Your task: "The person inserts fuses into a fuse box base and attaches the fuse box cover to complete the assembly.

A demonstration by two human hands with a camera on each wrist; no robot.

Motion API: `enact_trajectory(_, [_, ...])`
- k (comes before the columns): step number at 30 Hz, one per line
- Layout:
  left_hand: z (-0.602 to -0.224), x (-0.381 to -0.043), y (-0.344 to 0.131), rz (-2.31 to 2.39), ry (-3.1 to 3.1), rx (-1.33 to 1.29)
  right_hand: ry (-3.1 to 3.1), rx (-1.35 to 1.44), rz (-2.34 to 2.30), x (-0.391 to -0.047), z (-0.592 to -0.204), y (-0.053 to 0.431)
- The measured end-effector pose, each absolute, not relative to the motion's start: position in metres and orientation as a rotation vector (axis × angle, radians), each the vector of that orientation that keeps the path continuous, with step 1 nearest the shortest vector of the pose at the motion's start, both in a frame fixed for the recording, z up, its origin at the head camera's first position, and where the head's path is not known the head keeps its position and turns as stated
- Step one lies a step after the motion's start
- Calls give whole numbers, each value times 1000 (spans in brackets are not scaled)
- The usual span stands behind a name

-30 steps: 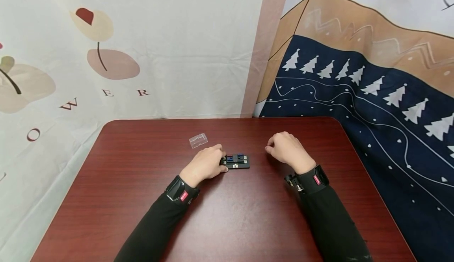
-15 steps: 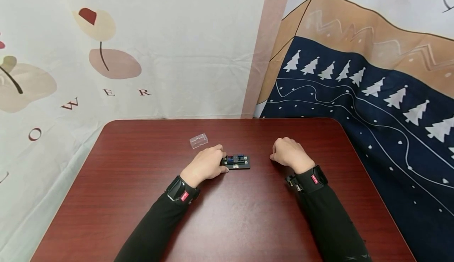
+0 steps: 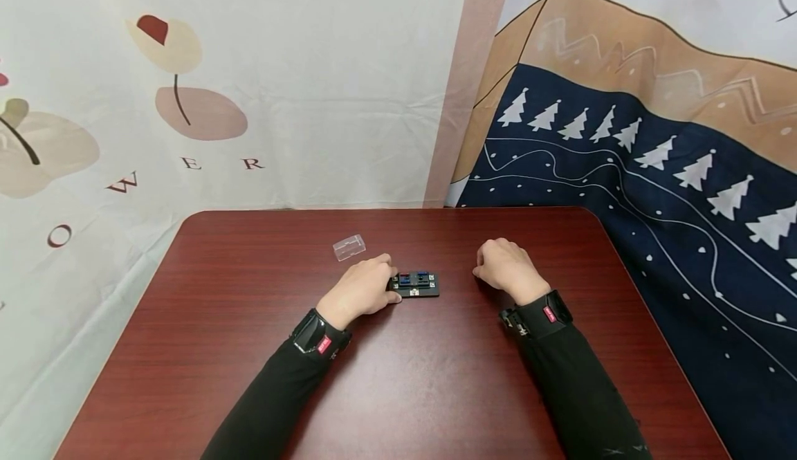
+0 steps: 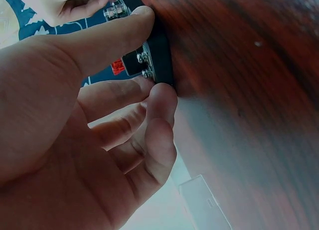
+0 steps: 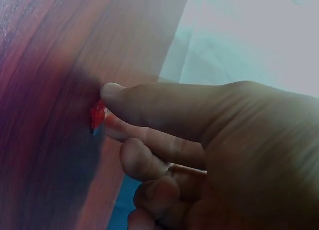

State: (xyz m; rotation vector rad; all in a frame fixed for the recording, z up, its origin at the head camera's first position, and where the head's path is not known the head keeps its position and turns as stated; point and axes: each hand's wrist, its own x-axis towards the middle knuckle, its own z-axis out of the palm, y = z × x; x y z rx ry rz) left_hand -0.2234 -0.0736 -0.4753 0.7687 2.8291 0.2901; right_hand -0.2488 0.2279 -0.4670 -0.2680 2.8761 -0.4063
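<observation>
Near the middle of the table, my left hand (image 3: 361,290) grips the left end of a black fuse block (image 3: 418,284) with small blue pieces in its top, thumb on the near side and fingers on the far side. The left wrist view shows metal screw terminals (image 4: 142,58) and a red piece (image 4: 117,66) on the block. To its right, close over the table, my right hand (image 3: 510,266) pinches a small translucent red blade fuse (image 5: 97,116) between thumb and index finger. Its other fingers are curled in. In the head view that fuse is hidden by the hand.
A clear plastic cover (image 3: 349,247) lies on the reddish-brown wooden table (image 3: 436,377), beyond my left hand. Behind the table's far edge hang a pale cloth (image 3: 349,100) and a dark blue one with white trees (image 3: 560,169).
My right hand has shifted slightly right and turned, the thumb now less visible in the head view. The left hand and the fuse block have stayed in place.
</observation>
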Motion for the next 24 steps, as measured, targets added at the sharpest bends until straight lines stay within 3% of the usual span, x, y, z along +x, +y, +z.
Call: enact_trajectory(24, [-475,-220,-72,272,2841,775,2978,-322,-446,-245,-462,227])
